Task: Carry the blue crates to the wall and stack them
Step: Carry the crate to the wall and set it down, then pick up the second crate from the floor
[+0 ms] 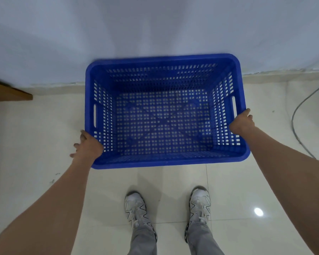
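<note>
A single blue perforated crate (164, 161) with nothing inside sits in front of me, its far edge against the white wall (155, 24). My left hand (88, 146) is on the crate's near-left corner rim, with some fingers sticking outward. On the right side rim, just below the handle slot, my right hand (242, 122) has closed around the edge. Pale floor shows through the holes in the crate's bottom. Whether the crate rests on the floor or hangs just above it cannot be told.
A brown wooden furniture edge (9, 92) juts in at the left by the skirting. A grey cable (296, 111) curves over the glossy tiles at the right. My feet in white sneakers (136, 208) stand just behind the crate.
</note>
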